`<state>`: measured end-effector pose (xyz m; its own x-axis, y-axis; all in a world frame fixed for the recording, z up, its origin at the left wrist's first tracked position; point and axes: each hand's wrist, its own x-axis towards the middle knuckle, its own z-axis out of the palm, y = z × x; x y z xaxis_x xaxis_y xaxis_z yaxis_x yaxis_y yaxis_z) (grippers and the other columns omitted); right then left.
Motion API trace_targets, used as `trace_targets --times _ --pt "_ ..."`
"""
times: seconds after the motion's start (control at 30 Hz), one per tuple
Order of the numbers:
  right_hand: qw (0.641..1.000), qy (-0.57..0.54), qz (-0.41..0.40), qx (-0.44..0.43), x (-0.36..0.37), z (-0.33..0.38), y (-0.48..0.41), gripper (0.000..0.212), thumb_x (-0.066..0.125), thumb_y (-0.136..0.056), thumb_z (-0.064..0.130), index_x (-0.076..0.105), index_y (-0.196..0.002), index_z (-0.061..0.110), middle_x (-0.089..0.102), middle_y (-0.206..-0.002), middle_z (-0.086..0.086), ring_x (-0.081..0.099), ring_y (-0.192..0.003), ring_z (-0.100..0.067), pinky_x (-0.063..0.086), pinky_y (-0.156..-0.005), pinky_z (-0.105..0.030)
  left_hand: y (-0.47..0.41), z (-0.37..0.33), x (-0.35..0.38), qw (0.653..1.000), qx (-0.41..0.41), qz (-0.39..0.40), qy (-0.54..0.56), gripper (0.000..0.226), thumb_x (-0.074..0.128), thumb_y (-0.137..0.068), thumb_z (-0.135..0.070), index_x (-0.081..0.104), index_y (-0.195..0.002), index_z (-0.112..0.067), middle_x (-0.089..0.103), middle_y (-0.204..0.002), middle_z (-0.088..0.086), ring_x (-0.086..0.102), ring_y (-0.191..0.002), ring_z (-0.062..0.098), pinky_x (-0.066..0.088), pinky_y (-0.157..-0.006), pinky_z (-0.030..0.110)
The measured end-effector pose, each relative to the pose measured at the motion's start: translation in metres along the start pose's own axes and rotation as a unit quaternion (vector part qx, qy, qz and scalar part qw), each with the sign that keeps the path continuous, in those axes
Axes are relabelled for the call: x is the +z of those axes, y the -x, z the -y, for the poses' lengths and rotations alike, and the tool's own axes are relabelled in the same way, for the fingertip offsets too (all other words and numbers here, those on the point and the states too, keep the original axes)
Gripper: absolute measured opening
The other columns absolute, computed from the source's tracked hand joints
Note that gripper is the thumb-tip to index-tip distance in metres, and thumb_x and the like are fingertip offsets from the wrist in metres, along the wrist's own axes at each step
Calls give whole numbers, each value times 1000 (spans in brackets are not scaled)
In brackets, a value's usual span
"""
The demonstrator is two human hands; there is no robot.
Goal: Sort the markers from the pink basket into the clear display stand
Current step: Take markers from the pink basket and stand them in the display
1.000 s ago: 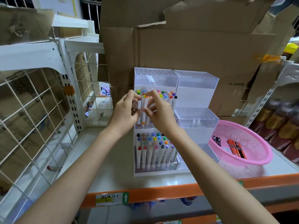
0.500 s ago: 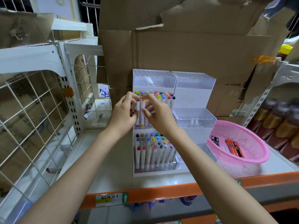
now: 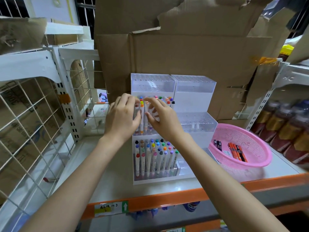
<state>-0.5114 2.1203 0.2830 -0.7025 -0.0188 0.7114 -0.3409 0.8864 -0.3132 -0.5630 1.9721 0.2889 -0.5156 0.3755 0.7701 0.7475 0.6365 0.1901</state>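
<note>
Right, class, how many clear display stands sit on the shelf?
2: the left stand, holding markers in its lower tiers; the right stand, nearly empty, beside the pink basket. None appears hidden.

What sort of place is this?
Likely a shop's stockroom or stocking aisle: a steel shelf with a paper label, flattened cardboard behind, and rows of bottles on the neighbouring shelf.

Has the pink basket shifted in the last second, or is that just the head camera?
No. The round pink plastic basket keeps its place just right of the clear acrylic display stand; only the camera view shifted.
</note>
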Motion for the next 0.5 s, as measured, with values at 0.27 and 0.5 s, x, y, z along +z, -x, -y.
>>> trace_targets --times 0.27,0.5 --pt "996 94 -6 -3 -43 -42 19 38 61 -88 19 58 -125 17 58 -116 -5 54 -108 -29 53 -68 -42 -13 -63 21 998 64 -3 -20 29 65 -81 -19 64 -109 -11 64 -104 8 60 -99 28 45 -88 41" --pt "987 152 -3 61 -108 -99 65 34 64 -85 17 61 -119 14 58 -106 -5 54 -93 -26 50 -71 -37 -19 -142 73 993 82 36 77 33 47 -81 -31 65 -104 -15 64 -97 2 60 -93 25 48 -82 36"
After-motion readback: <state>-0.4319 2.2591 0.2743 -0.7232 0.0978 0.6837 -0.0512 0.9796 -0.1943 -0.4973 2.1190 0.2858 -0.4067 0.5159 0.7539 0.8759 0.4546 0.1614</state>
